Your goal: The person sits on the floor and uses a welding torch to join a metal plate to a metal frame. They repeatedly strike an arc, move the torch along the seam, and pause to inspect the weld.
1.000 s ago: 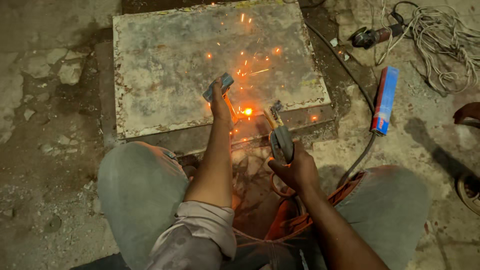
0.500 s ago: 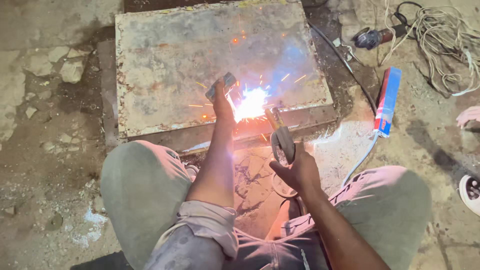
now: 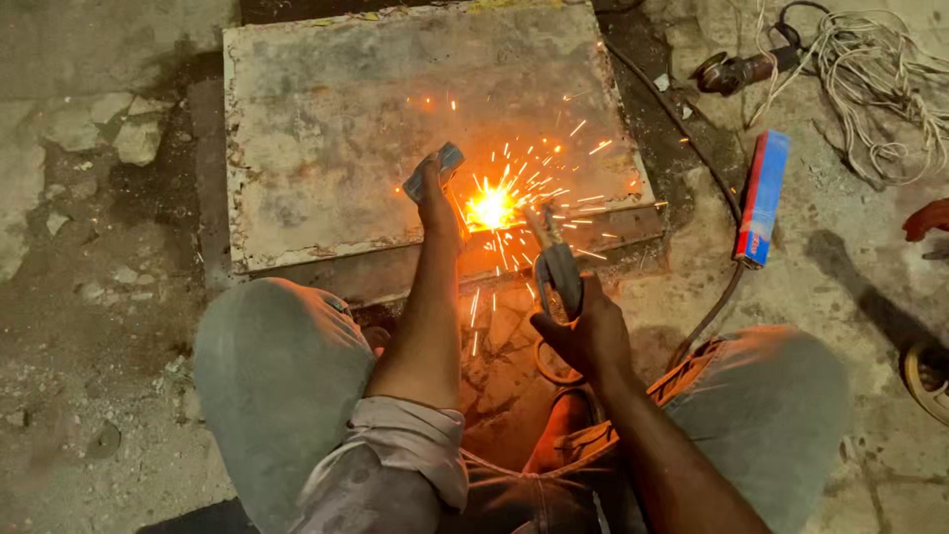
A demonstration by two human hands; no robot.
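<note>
Head view: left hand [image 3: 435, 198] pinches a small block [image 3: 432, 171] on the plate [image 3: 336, 129]. Right hand [image 3: 588, 331], nearer than the plate's edge, clenches the electrode holder [image 3: 556, 259] beside the sparks [image 3: 491, 210].

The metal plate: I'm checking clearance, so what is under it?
The plate lies flat on another slab, whose front edge shows below it. Concrete floor surrounds both. Whatever lies beneath the middle is covered.

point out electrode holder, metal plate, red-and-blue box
electrode holder [image 3: 557, 265], head view, on its grey clamp body above the right hand.
metal plate [image 3: 346, 129], head view, on its bare top face.
red-and-blue box [image 3: 762, 198], head view, mid-length on its upper face.
</note>
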